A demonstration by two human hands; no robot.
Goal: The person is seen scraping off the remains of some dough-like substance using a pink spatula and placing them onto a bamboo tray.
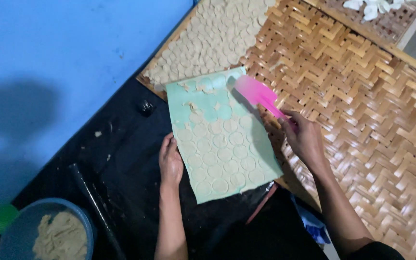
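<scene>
1. L hand (170,161): flat, fingers together, pressing the near-left edge of the green sheet (253,161). Holds nothing; acts as a hold-down only.
2. R hand (304,139): closed round the handle of a pink spatula (258,94); blade points away from the person, over the sheet's far-right corner. Blade blurred, so contact w/ sheet can't be confirmed.
3. Sheet lies between both hands, straddling the black surface (126,144) and the woven bamboo tray (362,106). Covered in cut dough rounds (220,155); far-end rows partly bare, scraps left there.
4. Rounds already laid out (213,33) sit on the tray beyond the L hand, past the sheet's far edge.
5. Risk: L hand pins one edge only. Sideways push from the blade could skid or crease the sheet, in my judgement, and distort rounds.
6. Risk: steep blade angle likely tears thin rounds or gouges the sheet.
7. Risk: R side of the sheet overhangs the tray rim; uneven support may let rounds slide or fold.
8. Risk: scraps could get carried onto the tray w/ good pieces.
9. Near L elbow: dark rolling pin (95,202), bowl of dough (61,236). Clear of the work, low concern.
</scene>
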